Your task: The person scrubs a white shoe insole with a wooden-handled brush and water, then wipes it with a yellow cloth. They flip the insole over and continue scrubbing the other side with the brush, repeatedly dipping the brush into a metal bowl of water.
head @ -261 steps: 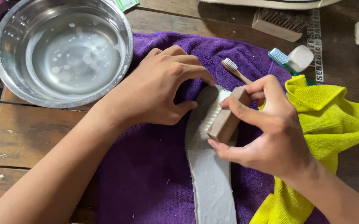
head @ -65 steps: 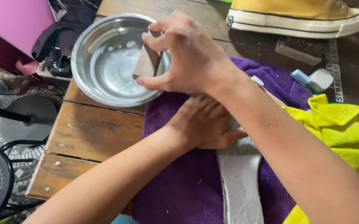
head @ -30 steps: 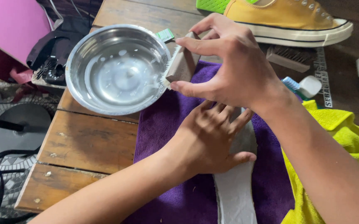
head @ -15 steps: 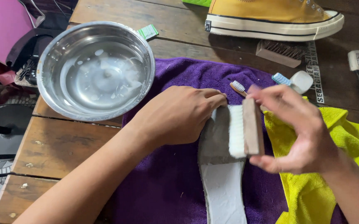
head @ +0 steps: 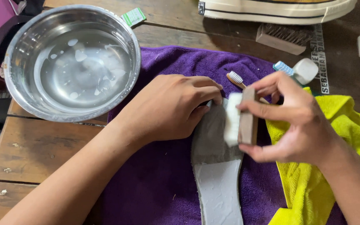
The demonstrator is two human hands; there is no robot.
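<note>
Head view: the left hand (head: 169, 109) lies flat, fingers together, pressing the grey shoe insole (head: 216, 166) onto the purple towel (head: 155, 183). The right hand (head: 296, 121) pinches a wooden scrub brush (head: 241, 118) just over the insole's wet upper end, beside the yellow cloth (head: 313, 183).

Top end of grey insole (head: 213, 137) is hidden under left hand (head: 171, 108); its lower end runs off the bottom edge. Brush (head: 242, 121) in right hand (head: 296, 121) is blurred, bristles just a white smear. Toothbrush (head: 235, 78) handle vanishes behind right fingers. Beyond both hands, shoe (head: 271, 10) is cut by top edge, only sole showing. Yellow cloth (head: 309, 183) partly under right wrist.
</note>
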